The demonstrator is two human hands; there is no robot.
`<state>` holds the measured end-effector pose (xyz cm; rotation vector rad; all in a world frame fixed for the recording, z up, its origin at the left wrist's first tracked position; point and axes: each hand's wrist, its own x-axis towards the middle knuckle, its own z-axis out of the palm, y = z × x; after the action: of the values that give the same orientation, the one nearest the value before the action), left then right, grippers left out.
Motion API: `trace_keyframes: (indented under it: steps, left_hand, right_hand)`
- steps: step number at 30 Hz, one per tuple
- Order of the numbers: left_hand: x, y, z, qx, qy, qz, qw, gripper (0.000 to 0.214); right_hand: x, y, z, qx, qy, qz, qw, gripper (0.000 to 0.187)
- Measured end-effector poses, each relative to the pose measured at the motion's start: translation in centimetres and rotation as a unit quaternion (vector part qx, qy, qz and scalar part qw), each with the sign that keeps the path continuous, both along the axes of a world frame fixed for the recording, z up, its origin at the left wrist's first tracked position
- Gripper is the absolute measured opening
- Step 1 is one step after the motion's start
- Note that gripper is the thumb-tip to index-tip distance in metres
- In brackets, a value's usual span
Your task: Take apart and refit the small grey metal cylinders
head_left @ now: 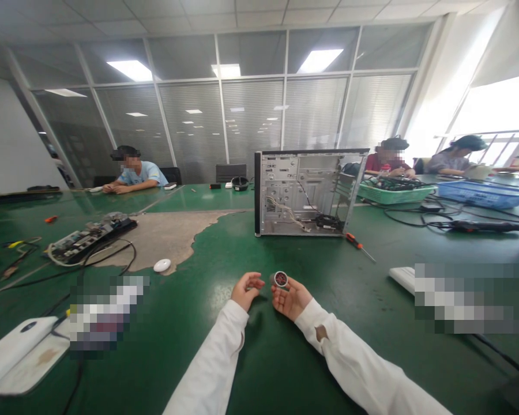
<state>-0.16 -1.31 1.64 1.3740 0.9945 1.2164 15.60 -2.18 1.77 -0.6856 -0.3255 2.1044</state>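
Round piece [281, 279]: raised above the near middle of the counter [268, 369], in the fingers of the person's right hand [291, 298].
Direction: just left of the right palm and just right of the left hand [247, 290]; the right hand is nearer, since it holds the piece.
Long axis: the round face points toward the camera; how deep the body runs behind it cannot be told.
Face and rim: pale, silvery ring around a dark reddish, patterned centre; the pattern is too small to read.
Right hand: pinched on the piece, palm turned up.
Left hand: holding nothing, fingers loosely curled, a narrow gap between its fingertips and the piece.
Computer case [311, 196]: upright beyond the hands, open side facing them, cables inside.
Screwdriver [360, 246]: by the case's lower right corner, tip toward the counter's near right corner.
Counter's left side: circuit board assembly [93, 236], with a white oval item [162, 266] nearer the middle.
Counter's far right: green basket [398, 195] beside a blue basket [486, 194].
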Motion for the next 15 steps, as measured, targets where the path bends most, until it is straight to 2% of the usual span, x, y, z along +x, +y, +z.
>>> trace_keyframes:
  steps: [15]
  left_hand:
    - [0.06,0.05,-0.15,-0.001,0.001,-0.001,1.0,0.035]
  right_hand:
    - [-0.18,-0.02,-0.04,0.0,-0.014,-0.011,1.0,0.029]
